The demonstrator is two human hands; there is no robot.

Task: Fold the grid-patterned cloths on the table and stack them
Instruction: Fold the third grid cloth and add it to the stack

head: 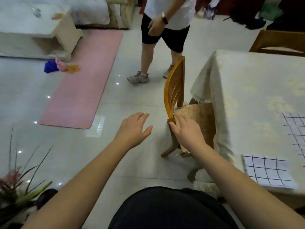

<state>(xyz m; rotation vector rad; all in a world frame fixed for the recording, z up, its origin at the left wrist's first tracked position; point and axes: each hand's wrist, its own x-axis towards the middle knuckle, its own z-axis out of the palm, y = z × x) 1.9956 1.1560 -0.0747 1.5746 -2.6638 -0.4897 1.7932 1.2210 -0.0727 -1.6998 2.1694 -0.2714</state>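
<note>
Two white cloths with a black grid lie on the table (247, 90) at the right. One grid cloth (267, 171) sits flat at the table's near corner. The other grid cloth (295, 134) is cut off by the right edge. My right hand (186, 131) grips the lower end of a wooden chair's back (175, 83), thumb in front of the frame and fingers behind it over the seat cushion. My left hand (133, 129) hovers open above the floor, left of the chair, holding nothing. Both hands are well left of the cloths.
The chair is tucked against the table's left side under a cream tablecloth. Another person (163, 38) stands just beyond it. A pink mat (82, 83) lies on the tiled floor, a low white table (33, 30) behind it. A plant (19, 184) is at the lower left.
</note>
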